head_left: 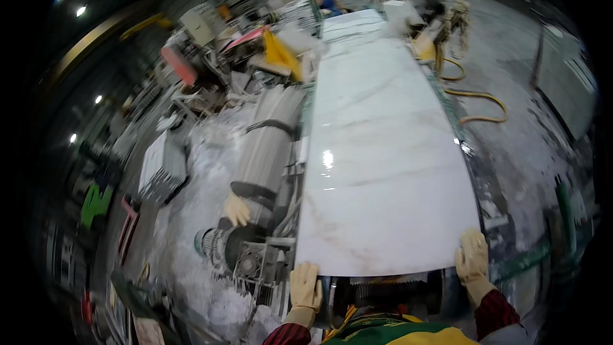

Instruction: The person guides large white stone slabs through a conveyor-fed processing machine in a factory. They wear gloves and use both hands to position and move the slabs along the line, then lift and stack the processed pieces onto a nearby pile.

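A long, glossy white stone slab (383,172) with faint brownish veins stretches away from me on a machine bed. Both my hands wear pale cream work gloves. My left hand (305,286) is at the slab's near left corner, fingers stretched forward and close together. At the near right corner, my right hand (472,260) rests along the slab's side edge with its fingers extended. Neither hand visibly wraps around anything; the thumbs and the slab's underside are hard to make out.
Left of the slab are a grey ribbed roller-like cover (268,144), an electric motor (214,246) and a loose glove (237,209). Stacked pale slabs (163,165) stand farther left. A yellow hose (485,94) curls on the right floor near a grey cabinet (565,76). Another person (329,3) is at the far end.
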Demonstrator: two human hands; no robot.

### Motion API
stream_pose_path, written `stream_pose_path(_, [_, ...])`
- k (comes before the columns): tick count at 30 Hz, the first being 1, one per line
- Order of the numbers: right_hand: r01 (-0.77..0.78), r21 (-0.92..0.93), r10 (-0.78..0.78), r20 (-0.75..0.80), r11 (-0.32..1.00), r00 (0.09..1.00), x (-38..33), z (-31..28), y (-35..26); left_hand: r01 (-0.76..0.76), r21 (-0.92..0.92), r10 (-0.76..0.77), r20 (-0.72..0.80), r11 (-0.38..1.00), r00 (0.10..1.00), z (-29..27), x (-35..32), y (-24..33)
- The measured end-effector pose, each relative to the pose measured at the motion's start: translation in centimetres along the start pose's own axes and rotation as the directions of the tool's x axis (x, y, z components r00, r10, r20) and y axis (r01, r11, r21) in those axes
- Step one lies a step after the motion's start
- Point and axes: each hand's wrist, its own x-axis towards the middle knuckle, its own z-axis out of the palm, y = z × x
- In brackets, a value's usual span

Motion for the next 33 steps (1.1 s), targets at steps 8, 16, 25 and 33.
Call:
stream_pose_path(8, [-0.020,0.196,0.043,-0.111,0.980,0.993,-1.8,0.8,-4.7,-0.030,0.176,0.040,-0.052,0.984,0.998,3.4,-2.4,-2.7])
stream_pose_path(16, [-0.242,0.833,0.188,0.169,0.498,0.968,-7.2,5.0,-20.9,-0.098,0.107,0.105,-0.063,0.989,0.992,4.9,-4.3,-1.8])
stream_pose_path(25, [-0.344,0.681,0.657,0.726,-0.646,0.204,0.4,14.3,-22.7,-0.295,-0.004,0.295,-0.012,0.955,0.955,0.4,-3.3,-1.1])
stream_pose_path(33, [-0.409,0.733,0.686,0.669,-0.544,0.287,-4.5,14.9,-23.6,-0.314,-0.292,0.343,0.054,0.904,0.938,-0.2,-3.5,-3.9])
